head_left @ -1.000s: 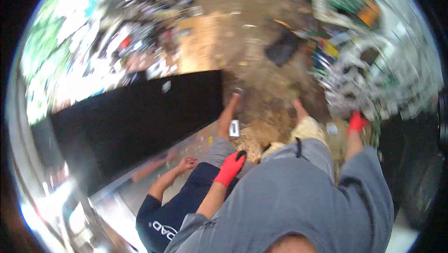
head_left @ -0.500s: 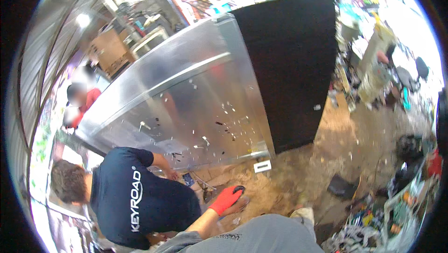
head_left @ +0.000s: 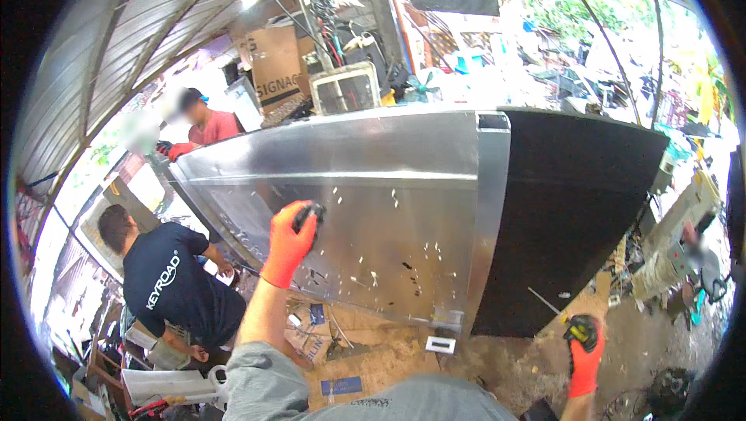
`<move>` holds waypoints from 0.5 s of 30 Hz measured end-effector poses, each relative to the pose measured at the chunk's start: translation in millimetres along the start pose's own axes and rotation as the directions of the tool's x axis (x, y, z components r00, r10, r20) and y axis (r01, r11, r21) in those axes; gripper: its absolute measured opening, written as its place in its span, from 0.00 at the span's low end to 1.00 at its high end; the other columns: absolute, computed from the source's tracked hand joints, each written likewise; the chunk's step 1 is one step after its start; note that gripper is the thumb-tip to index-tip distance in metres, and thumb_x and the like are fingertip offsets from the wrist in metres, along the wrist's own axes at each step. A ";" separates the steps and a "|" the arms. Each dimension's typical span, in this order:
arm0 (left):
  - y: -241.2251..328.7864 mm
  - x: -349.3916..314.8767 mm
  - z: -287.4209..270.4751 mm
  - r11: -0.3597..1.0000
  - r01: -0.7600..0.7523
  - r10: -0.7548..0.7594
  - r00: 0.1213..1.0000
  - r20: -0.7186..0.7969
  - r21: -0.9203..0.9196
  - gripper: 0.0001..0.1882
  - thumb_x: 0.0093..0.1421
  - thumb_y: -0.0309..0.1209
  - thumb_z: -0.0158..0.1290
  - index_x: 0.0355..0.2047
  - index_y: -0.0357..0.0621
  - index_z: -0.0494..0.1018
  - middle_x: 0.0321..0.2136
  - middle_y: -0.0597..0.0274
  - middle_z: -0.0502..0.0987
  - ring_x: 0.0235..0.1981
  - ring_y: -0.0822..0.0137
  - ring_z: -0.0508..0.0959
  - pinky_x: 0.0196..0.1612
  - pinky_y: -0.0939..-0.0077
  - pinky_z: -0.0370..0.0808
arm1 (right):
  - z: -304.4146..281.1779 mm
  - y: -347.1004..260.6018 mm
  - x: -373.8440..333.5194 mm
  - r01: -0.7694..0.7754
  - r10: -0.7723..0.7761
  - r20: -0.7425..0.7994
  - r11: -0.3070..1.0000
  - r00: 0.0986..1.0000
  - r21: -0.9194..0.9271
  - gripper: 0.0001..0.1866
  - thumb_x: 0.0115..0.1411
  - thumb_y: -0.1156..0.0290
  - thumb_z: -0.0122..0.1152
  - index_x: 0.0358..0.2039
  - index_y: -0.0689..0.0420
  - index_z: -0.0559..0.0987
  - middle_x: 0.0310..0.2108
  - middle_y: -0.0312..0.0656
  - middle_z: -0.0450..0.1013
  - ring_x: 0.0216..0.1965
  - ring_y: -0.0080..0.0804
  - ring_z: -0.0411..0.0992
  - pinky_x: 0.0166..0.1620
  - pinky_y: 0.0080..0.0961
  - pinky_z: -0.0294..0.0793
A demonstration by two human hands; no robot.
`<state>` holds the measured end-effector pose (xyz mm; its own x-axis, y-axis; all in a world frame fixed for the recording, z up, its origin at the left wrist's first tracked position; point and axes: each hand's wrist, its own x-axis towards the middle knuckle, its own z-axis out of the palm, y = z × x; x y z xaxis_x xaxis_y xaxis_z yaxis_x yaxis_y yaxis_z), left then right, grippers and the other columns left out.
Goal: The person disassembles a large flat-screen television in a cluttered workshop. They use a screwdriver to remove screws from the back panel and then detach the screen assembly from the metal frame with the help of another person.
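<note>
From here I see a screwdriver, handle wrapped by the closed fingers of the red-gloved right hand, shaft jutting up-left beyond them, over the black panel. The left hand, fingers curled, hovers over the silvery metal sheet; whether it holds anything, I can't tell. Past it crouches a dark-shirted co-worker.

Screwdriver-like tool: thin shaft, black-yellow handle, gripped in my right fingers, tip angled up-left. Silver metal panel: broad, black section at right, small bits scattered on top.
</note>
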<state>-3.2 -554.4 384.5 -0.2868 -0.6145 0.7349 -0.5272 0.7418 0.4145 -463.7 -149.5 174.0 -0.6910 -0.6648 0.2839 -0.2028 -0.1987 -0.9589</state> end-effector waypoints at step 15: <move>-161.0 233.8 -81.8 0.992 -0.052 0.053 0.999 -0.010 0.117 0.19 0.64 0.34 0.50 0.51 0.34 0.73 0.43 0.46 0.80 0.47 0.56 0.79 0.52 0.68 0.72 | 227.9 -309.7 292.2 0.775 -0.646 0.434 0.569 0.628 -0.275 0.29 0.50 0.83 0.58 0.55 0.63 0.73 0.54 0.43 0.72 0.55 0.31 0.69 0.59 0.28 0.66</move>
<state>80.0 -795.5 533.6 -0.3066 -0.5715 0.7611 -0.6013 0.7362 0.3105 -444.7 -446.4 554.5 -0.0021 -0.6018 0.7986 -0.8415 -0.4304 -0.3265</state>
